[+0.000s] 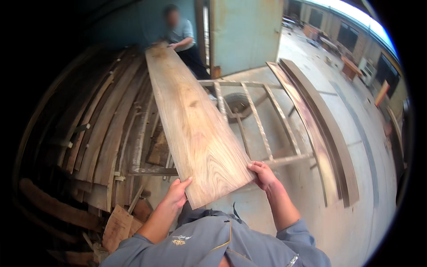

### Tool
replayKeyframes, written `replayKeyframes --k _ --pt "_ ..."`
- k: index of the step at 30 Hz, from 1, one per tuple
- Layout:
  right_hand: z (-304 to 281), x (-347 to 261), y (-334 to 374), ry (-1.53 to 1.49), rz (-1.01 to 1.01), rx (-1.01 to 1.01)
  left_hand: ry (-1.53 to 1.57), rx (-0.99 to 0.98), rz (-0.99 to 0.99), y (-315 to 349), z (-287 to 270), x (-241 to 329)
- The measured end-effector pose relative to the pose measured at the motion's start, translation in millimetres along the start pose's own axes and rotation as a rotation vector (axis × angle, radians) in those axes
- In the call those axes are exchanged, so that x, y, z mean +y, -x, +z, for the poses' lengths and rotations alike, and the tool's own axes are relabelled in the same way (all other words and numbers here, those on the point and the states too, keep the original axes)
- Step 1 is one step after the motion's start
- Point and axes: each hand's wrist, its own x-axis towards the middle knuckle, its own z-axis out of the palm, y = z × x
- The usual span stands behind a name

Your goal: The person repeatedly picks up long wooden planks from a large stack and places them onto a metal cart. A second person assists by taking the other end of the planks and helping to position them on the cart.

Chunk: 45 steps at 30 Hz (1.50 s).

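A long, wide wooden board (195, 124) with dark curved grain stretches away from me. My left hand (179, 192) grips its left edge near the close end, thumb on top. On the opposite edge my right hand (263, 174) is closed the same way, its thumb on the upper face. The undersides of both grips are hidden by the board. At the far end stands a co-worker (182, 35), whose hand (182, 43) is at the board's end. Beneath and to the right of the board is a metal frame cart (255, 118) with several crossbars.
Stacked rough planks (95, 138) fill the left side, with offcuts (118, 227) lower down. Two long boards, one pale-edged (307, 129) and one brown (327, 133), lie along the cart's right end. A wheel (236, 103) shows under the frame. A pale green door (244, 35) stands behind.
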Motion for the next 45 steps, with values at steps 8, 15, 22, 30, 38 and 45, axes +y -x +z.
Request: replayKeyframes --k 8,15,22,30,38,45 --pt "-125 144 89 -0.745 -0.094 0.264 -0.152 -0.181 -0.162 6 113 -127" --pt "-186 225 143 -0.917 -0.116 0.388 -0.313 -0.263 -0.279 31 170 -235" --pt "-248 224 216 -0.774 0.076 0.424 -0.331 -0.266 -0.276 71 211 -279" --pt "-294 195 231 -0.699 0.073 0.476 -0.340 -0.286 -0.347 40 223 -342" --pt "-431 166 236 -0.589 -0.041 0.591 -0.232 -0.046 -0.441 11 207 -418" --pt "-539 99 253 -0.234 -0.204 0.791 -0.352 0.336 -0.381 9 157 -435"
